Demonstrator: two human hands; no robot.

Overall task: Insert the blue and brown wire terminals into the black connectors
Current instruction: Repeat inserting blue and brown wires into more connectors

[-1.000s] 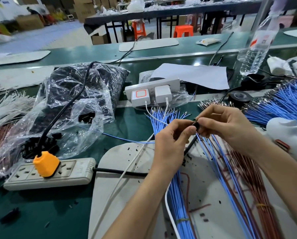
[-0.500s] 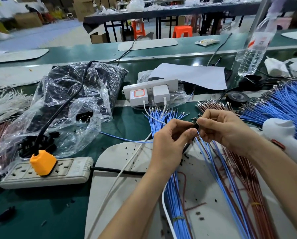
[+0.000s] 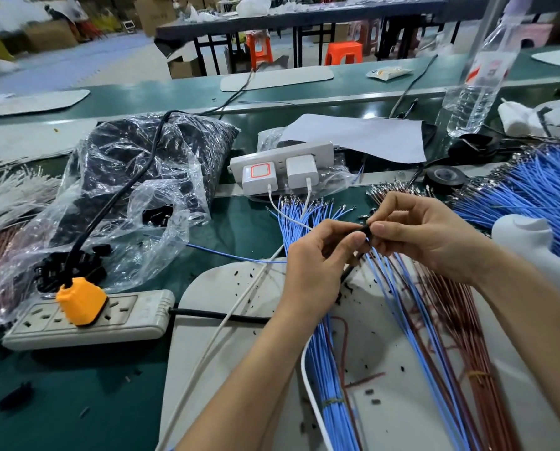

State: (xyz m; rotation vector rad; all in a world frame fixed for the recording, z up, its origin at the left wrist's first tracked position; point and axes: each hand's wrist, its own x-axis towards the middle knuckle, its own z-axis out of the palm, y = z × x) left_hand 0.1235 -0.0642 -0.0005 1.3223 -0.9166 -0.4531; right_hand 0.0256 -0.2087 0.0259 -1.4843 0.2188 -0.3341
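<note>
Black connector (image 3: 364, 230) held in the air above far edge of pale mat (image 3: 226, 320). Left hand (image 3: 314, 265) pinches its left end between curled thumb and forefinger; right hand (image 3: 431, 236) fingertips close on its right end. Blue wires (image 3: 381, 268) and brown wires (image 3: 448, 307) fan across mat beneath, running to near edge.

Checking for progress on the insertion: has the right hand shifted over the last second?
No. The right hand sits just as far right of and below the white chargers, fingers pinching the black connector.
</note>
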